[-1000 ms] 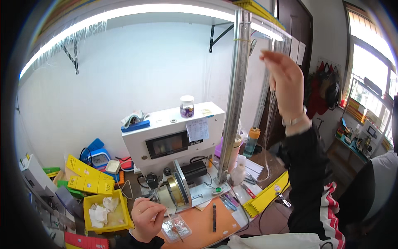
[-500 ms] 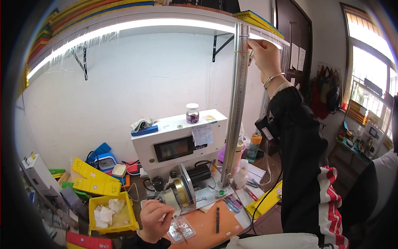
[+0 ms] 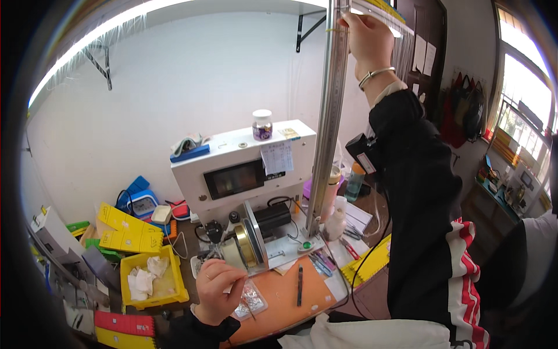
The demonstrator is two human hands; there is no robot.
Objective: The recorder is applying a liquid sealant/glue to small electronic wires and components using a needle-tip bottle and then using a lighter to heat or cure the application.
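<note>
My right hand (image 3: pixel 372 43) is raised high at the tall metal upright (image 3: pixel 330 116), which has a ruler scale along it. Its thumb and fingertips pinch together at the upright's edge, beside a thin yellow band (image 3: pixel 333 30) across it. What they hold is too small to make out. Low down, my left hand (image 3: pixel 218 294) is closed in a pinch in front of the winding machine's pale spool (image 3: pixel 232 254) and brass-coloured disc (image 3: pixel 244 245). A thin brownish stick (image 3: pixel 249 308) shows just below its fingers; I cannot tell whether they grip it. Beneath lies a clear bag of small parts (image 3: pixel 256 295).
The white machine housing (image 3: pixel 302 142) carries a jar (image 3: pixel 262 125). A yellow bin (image 3: pixel 181 291) with white cloths stands at left. On the orange mat (image 3: pixel 279 314) lies a dark pen-like rod (image 3: pixel 300 285). Bottles (image 3: pixel 354 181) and a black cable (image 3: pixel 366 273) are at right.
The view has tipped and shifted, so the bench sits higher in the picture. My right hand stays at the upright and my left hand stays pinched near the spool.
</note>
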